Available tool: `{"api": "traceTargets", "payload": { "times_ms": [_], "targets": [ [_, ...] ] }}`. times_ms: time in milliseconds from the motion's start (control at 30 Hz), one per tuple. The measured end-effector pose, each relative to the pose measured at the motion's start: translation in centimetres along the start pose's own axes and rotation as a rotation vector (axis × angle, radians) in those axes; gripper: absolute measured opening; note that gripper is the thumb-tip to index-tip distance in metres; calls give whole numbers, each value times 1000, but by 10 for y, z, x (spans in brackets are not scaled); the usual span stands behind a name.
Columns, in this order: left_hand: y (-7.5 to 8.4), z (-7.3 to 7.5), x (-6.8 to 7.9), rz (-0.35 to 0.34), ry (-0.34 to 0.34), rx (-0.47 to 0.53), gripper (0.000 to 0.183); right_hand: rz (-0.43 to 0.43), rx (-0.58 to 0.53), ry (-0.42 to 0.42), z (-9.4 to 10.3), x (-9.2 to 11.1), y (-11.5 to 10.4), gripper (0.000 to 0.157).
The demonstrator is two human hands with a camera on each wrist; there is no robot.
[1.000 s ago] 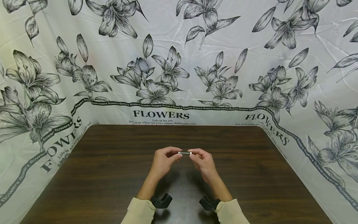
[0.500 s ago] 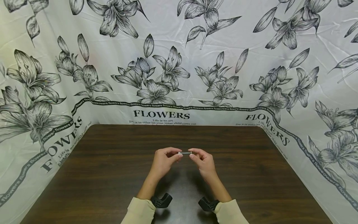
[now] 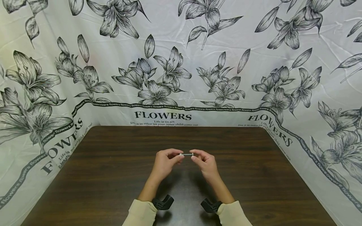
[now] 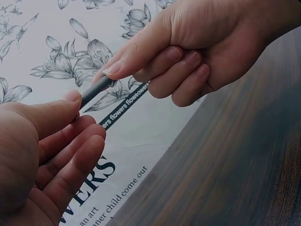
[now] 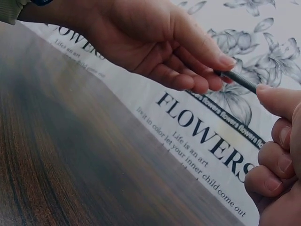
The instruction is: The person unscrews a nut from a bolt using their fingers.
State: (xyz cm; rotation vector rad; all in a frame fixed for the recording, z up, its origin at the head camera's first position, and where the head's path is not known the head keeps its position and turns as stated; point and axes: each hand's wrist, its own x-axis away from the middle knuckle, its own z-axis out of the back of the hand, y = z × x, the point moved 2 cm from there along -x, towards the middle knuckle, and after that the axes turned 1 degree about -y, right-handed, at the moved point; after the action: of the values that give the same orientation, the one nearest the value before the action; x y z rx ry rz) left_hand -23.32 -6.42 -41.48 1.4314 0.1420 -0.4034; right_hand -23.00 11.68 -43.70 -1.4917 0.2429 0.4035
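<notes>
Between my two hands a metal bolt [image 3: 187, 154] lies level above the table in the head view. Its threaded shaft [image 4: 96, 91] shows in the left wrist view, with a wider piece at the right-hand end, partly covered by fingertips. My left hand [image 3: 164, 164] pinches one end between thumb and forefinger, its other fingers loosely bent. The opposite end is pinched by my right hand [image 3: 208, 165], whose remaining fingers curl into the palm in the left wrist view. In the right wrist view the bolt [image 5: 242, 81] spans the gap between both thumbs.
A dark wood-grain table [image 3: 113, 175] extends beneath both hands. White cloth [image 3: 226, 37] printed with flowers and lettering hangs behind it and along both sides. Each wrist carries a black camera mount, such as the left one [image 3: 163, 203].
Both hands keep their place and their hold on the bolt. At its right end the bright patch beside my right fingertips looks smaller than a second ago.
</notes>
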Motion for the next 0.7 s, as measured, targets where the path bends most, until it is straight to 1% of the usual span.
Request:
{"api": "traceTargets", "payload": {
  "times_ms": [200,300,467,700],
  "targets": [
    [0,0,0,19,-5,3,7,31,53,22,-1,0,-1,18],
    [0,0,0,34,-8,1,7,30,79,33,-1,1,-2,18],
    [2,1,-1,53,-22,4,9,11,78,38,-2,2,-2,18],
    [-1,2,-2,50,-41,25,9,20,75,25,-2,1,-1,17]
  ]
}}
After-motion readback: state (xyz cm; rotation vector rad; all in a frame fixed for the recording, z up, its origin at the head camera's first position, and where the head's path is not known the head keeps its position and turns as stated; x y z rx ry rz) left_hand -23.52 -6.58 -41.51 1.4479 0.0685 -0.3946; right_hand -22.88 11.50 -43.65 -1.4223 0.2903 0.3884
